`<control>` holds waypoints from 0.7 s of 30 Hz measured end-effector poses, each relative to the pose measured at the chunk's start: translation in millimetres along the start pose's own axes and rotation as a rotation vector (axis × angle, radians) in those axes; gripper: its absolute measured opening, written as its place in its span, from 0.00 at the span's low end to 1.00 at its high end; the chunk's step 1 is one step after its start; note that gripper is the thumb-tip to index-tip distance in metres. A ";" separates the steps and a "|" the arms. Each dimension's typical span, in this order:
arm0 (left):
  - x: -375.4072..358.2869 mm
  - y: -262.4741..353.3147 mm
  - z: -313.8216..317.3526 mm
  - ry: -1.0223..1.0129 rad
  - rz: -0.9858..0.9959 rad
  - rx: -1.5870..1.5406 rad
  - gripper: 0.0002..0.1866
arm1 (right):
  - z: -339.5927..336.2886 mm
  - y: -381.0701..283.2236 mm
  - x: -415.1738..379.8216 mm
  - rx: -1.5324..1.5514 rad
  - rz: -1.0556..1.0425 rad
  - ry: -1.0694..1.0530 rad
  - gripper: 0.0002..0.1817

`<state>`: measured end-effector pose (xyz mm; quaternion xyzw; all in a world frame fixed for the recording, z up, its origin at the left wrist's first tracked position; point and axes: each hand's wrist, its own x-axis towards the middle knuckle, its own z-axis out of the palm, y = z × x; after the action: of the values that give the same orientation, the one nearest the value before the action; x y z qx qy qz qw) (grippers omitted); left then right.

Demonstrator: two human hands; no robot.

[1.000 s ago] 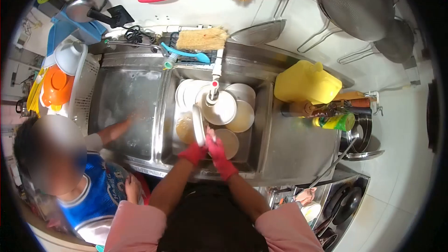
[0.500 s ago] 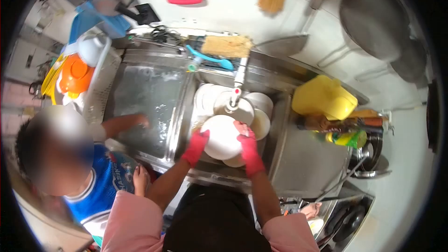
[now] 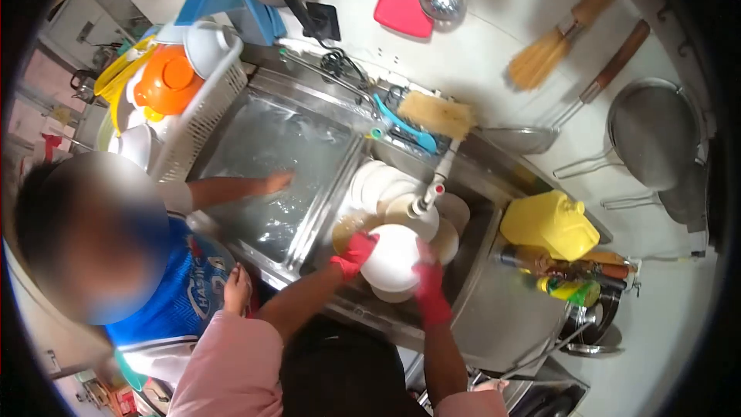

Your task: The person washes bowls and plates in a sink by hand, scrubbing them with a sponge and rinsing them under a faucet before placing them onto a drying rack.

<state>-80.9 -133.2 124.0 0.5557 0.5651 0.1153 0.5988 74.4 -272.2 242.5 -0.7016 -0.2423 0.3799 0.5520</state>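
Observation:
A round white dish (image 3: 388,259) is held over the right-hand sink basin, just below the tap (image 3: 429,198). On its left edge, my left hand (image 3: 356,255) in a red glove has its fingers closed. My right hand (image 3: 429,274), gloved in the same red, grips the opposite edge and is slightly blurred. Beneath and behind the dish, several white plates (image 3: 373,183) and other dishes lie in the basin (image 3: 467,269).
Beside me on the left, a person in a blue jersey reaches a hand (image 3: 279,181) over the water-filled basin (image 3: 255,139). A white basket (image 3: 202,125) holds bowls. The counter at right bears a yellow jug (image 3: 546,224) and bottles (image 3: 570,291). Utensils hang on the wall.
My view has turned, so the sink appears tilted and lower. Both hands still hold the dish near the tap. The other person's hand stays over the left basin.

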 end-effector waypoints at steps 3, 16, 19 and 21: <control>-30.8 19.9 29.1 0.288 0.018 -0.206 0.20 | 41.0 13.1 6.5 -0.323 -0.230 0.460 0.38; -26.4 -41.0 9.1 -0.004 0.132 0.064 0.16 | 17.7 -3.5 30.2 1.396 0.363 -0.210 0.26; -53.6 -15.7 34.4 -0.020 -0.024 -0.288 0.16 | 25.1 59.8 31.2 1.169 0.144 -0.363 0.26; -47.1 -9.6 42.0 0.091 0.047 -0.140 0.18 | 39.2 79.1 14.1 1.020 0.294 -0.227 0.26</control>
<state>-67.6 -195.2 131.4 0.5198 0.5690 0.1937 0.6071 45.1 -260.0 158.9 -0.3256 0.0154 0.5959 0.7339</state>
